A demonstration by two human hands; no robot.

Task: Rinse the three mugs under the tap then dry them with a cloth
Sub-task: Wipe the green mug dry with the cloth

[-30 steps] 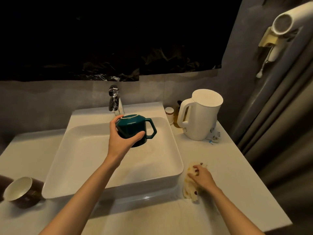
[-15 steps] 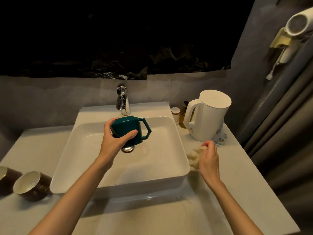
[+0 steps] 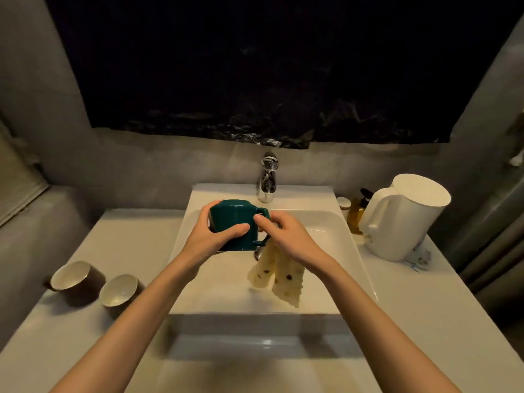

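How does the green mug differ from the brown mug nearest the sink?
The green mug is teal, inside hidden; the brown mug shows a white inside. The left hand holds the green mug over the sink, the right hand holding a cloth at its handle; the brown mug sits on the counter. Only the green mug shows a handle. Both are dark outside.

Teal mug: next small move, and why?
Probably wipe the cloth around the wall of the teal mug. The left hand grips the mug over the sink; the right hand holds the cloth at its handle, most of it dangling.
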